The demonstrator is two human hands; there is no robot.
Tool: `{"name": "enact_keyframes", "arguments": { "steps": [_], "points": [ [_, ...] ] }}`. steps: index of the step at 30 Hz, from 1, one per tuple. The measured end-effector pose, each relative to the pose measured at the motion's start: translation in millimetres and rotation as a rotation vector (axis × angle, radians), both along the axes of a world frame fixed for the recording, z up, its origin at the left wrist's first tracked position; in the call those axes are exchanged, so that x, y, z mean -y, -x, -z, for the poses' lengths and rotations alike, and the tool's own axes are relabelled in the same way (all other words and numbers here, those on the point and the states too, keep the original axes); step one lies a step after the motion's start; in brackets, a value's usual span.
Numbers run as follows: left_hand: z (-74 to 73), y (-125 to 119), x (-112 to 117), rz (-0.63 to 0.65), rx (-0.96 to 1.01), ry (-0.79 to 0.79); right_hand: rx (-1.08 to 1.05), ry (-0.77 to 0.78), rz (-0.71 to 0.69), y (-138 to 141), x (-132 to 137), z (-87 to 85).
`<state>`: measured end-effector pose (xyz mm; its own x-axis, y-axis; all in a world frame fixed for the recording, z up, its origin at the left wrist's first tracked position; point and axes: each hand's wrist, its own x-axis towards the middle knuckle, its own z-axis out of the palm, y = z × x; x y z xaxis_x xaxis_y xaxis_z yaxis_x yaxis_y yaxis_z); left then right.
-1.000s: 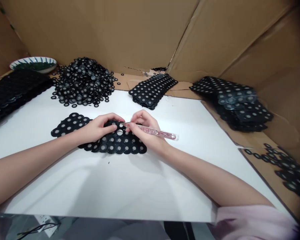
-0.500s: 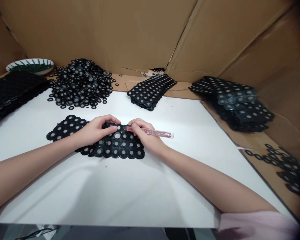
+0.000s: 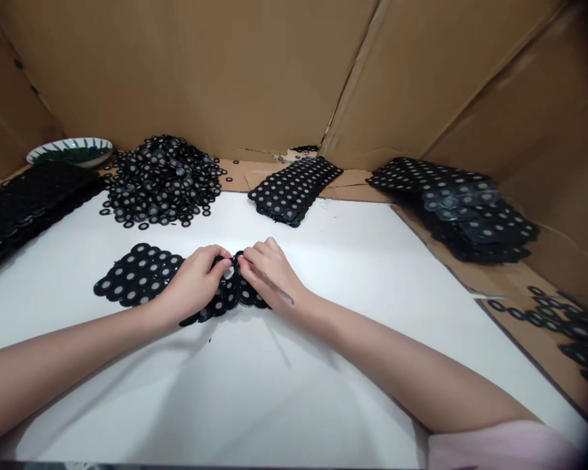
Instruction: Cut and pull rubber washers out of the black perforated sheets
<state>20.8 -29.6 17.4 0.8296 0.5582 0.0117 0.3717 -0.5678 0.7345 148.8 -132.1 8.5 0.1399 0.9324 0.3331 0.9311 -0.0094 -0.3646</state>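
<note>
In the middle of the white desk [image 3: 323,365] there's a black ring sheet [image 3: 132,281], and both hands are on its right half. The left hand [image 3: 198,282] and right hand [image 3: 269,274] each pinch it with curled fingers, fingertips nearly meeting. Further back sit a loose ring pile [image 3: 161,179], a small sheet stack [image 3: 294,186], a bigger stack [image 3: 460,202] off right and a patterned bowl [image 3: 71,150] far left.

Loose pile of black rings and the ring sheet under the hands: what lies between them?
In the head view, bare white board and a few stray rings lie between the pile and the sheet.
</note>
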Motion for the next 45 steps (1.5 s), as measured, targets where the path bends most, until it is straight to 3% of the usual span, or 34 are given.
{"name": "enact_keyframes", "arguments": {
  "steps": [3,11,15,24,32,39,45],
  "points": [
    [-3.9,2,2,0.005,0.011,0.059,-0.104,-0.011,0.013,-3,3,-4.9],
    [2.6,8,-4,0.011,0.098,0.081,-0.844,-0.011,0.115,-9,19,-13.1],
    [5.4,8,-6,-0.02,0.118,0.073,-0.982,0.007,0.168,-11,17,-11.6],
    [-2.7,9,-6,0.083,0.063,-0.09,-0.833,-0.024,0.072,-9,20,-12.5],
    [-3.9,6,-9,0.09,0.091,0.023,-0.733,0.003,0.041,-7,20,-10.0],
    [-7.2,3,-5,-0.011,0.029,0.134,-0.551,0.026,0.022,-2,16,-9.4],
    [-2.9,5,1,-0.004,0.084,0.086,-0.422,-0.034,0.051,-1,6,0.6]
  ]
}}
